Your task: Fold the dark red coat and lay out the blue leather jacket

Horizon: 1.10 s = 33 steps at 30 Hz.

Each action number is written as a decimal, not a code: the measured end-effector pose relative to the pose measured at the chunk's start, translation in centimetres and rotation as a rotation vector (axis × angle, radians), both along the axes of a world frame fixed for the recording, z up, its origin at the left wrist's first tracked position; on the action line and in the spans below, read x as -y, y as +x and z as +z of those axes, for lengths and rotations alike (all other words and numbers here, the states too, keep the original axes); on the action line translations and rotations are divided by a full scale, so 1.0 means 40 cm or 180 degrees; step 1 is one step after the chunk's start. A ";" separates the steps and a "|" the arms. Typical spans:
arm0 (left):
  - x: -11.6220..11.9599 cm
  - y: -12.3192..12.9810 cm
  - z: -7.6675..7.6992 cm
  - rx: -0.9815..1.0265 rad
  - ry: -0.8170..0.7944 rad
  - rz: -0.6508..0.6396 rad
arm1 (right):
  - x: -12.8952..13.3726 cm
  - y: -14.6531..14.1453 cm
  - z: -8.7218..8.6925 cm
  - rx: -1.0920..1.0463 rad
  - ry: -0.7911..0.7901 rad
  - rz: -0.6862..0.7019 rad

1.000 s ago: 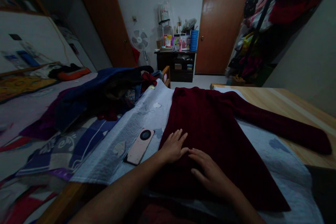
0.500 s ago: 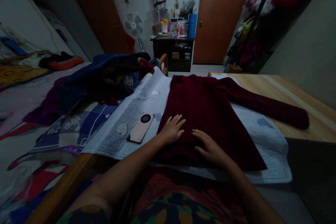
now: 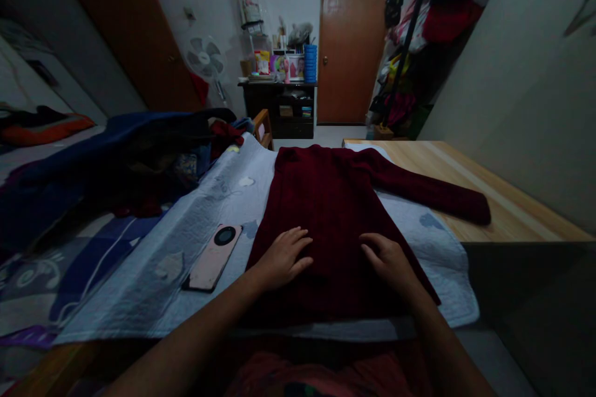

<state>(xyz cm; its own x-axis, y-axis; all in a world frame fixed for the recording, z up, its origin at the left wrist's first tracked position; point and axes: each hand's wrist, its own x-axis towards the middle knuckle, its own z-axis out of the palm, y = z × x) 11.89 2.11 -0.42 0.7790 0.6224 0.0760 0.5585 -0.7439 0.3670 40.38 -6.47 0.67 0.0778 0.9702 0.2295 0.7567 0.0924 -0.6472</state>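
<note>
A dark red long-sleeved garment [image 3: 321,198] lies spread on a pale blue quilted cloth [image 3: 186,248]. One sleeve stretches right onto a wooden tabletop [image 3: 526,198]; the left side shows as a straight edge with no sleeve visible. My left hand [image 3: 284,257] rests on the garment's lower left part, fingers extended and thumb apart. Over its lower right part is my right hand [image 3: 388,260], fingers slightly curved, thumb apart, holding nothing; whether it presses the fabric I cannot tell. A pink phone [image 3: 214,257] with a round black camera ring lies on the cloth left of my left hand.
To the left, a bed holds a heap of dark clothes [image 3: 116,161]. A wooden chair back [image 3: 263,127] stands beyond the cloth. Farther back are a white fan [image 3: 205,57], a dark cabinet [image 3: 279,111] and a closed door [image 3: 349,37]. Clothes hang at the right.
The view has swung to the right and tilted slightly up. My hands have moved farther apart across the garment, the right one toward its right edge. The garment and phone lie as before.
</note>
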 end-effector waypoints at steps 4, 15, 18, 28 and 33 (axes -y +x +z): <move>0.017 0.003 0.036 -0.0220 -0.0244 -0.0332 | -0.028 0.040 0.015 0.0160 0.0440 -0.0309; 0.034 -0.010 0.028 -0.0313 -0.0655 -0.0354 | -0.198 0.162 0.021 -0.1545 0.0085 -0.1086; 0.014 -0.011 0.041 -0.0109 -0.0680 -0.0159 | -0.246 0.198 0.025 -0.3372 -0.0074 -0.1723; -0.046 0.027 0.014 0.0074 -0.0142 0.0099 | -0.335 0.266 0.038 -0.4705 0.0090 -0.2157; -0.037 0.044 0.007 -0.0129 -0.0110 -0.0082 | -0.378 0.285 0.039 -0.4574 0.0619 -0.2557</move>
